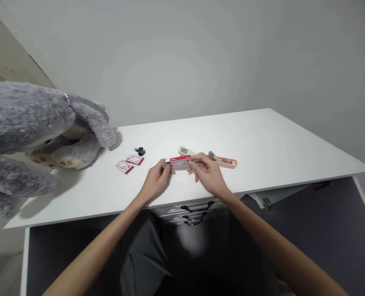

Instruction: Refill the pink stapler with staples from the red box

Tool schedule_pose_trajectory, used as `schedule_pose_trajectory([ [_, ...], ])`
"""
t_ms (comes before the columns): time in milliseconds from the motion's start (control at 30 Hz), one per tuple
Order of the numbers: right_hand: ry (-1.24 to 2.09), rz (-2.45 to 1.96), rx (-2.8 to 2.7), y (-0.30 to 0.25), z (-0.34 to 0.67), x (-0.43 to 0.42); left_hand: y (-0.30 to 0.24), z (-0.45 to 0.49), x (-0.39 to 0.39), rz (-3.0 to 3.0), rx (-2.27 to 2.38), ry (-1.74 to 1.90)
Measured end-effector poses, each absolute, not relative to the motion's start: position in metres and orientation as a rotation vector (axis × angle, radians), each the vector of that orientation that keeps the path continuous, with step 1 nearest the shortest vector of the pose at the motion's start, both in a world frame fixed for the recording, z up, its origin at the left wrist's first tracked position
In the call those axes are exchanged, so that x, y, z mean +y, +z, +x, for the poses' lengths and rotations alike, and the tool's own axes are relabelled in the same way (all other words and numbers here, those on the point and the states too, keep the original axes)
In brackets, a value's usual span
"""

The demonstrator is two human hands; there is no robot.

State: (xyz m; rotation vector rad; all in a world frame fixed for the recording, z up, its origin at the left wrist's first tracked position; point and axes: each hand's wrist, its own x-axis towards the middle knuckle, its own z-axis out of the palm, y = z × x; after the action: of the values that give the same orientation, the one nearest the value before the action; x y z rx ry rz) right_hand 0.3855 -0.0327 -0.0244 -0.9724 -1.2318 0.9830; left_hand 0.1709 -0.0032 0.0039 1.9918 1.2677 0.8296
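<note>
A small red-and-white staple box (180, 161) is held level between both my hands, a little above the white desk. My left hand (156, 176) grips its left end, where a white flap shows and the interior looks dark. At the right end, my right hand (209, 172) pinches the box with thumb and fingers. Just behind my right hand lies an opened stapler (227, 162), with a peach base, a metal part raised and a cream top (184, 150) pointing left; its middle is hidden by my fingers.
Left of my hands lie two more red-and-white boxes (124, 166) (135, 159), with a small black-and-silver item (140, 151) behind them. A large grey plush toy (24, 119) takes up the desk's left end. Drawers with black handles (197, 206) sit below the front edge; a wall stands behind.
</note>
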Motion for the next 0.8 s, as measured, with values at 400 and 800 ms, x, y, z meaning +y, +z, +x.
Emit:
schedule_pose_trajectory([
  [400,1.004,-1.023,-1.188,-0.0256,0.3862,-0.0297,0.004,0.172,-0.0046,1.954,1.268,0.828],
  [800,1.012,-1.019,-1.151,-0.0248,0.3878,-0.0297,0.0078,0.1718,-0.0041,1.98,1.19,0.785],
])
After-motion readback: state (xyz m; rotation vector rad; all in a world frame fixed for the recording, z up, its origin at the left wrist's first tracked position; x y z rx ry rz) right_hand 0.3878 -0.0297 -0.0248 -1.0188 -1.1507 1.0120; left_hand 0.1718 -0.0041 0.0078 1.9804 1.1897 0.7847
